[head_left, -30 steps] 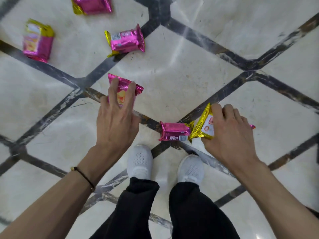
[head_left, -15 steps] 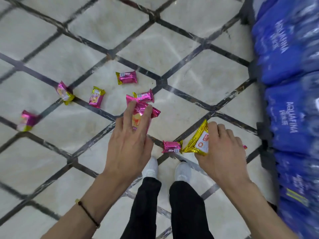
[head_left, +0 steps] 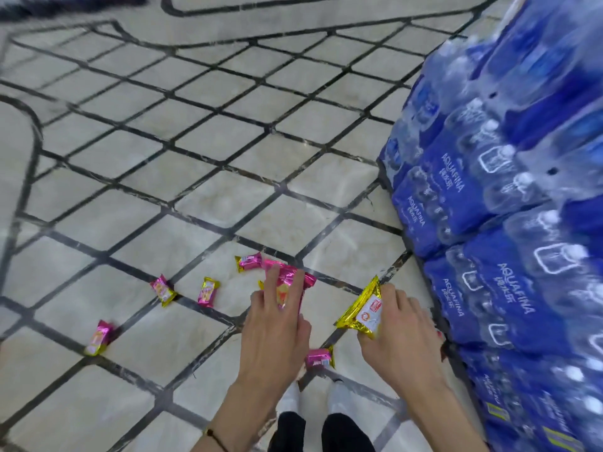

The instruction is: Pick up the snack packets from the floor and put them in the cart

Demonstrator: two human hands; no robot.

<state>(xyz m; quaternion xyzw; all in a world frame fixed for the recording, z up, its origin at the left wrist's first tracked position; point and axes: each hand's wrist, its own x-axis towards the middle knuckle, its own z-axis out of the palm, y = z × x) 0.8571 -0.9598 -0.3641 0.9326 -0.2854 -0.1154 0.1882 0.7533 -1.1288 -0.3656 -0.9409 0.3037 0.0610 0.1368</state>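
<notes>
My left hand (head_left: pixel 275 327) holds a pink snack packet (head_left: pixel 288 282) lifted off the floor. My right hand (head_left: pixel 396 334) grips a gold-and-white snack packet (head_left: pixel 363 308), also raised. Several pink-and-gold packets lie on the marble floor: one (head_left: pixel 249 261) just beyond my left hand, one (head_left: pixel 207 291) and another (head_left: pixel 163 289) further left, one (head_left: pixel 98 337) at the far left, and one (head_left: pixel 320 357) between my hands near my shoes. No cart shows in this view.
A tall stack of blue shrink-wrapped water bottle packs (head_left: pixel 509 223) fills the right side, close to my right hand. Pale marble floor with dark grid lines (head_left: pixel 195 158) stretches ahead and left. My white shoes (head_left: pixel 313 396) stand below the hands.
Both hands have risen from the floor with their packets held. The view has lifted and swung up, bringing the blue bottle stack and more floor into sight.
</notes>
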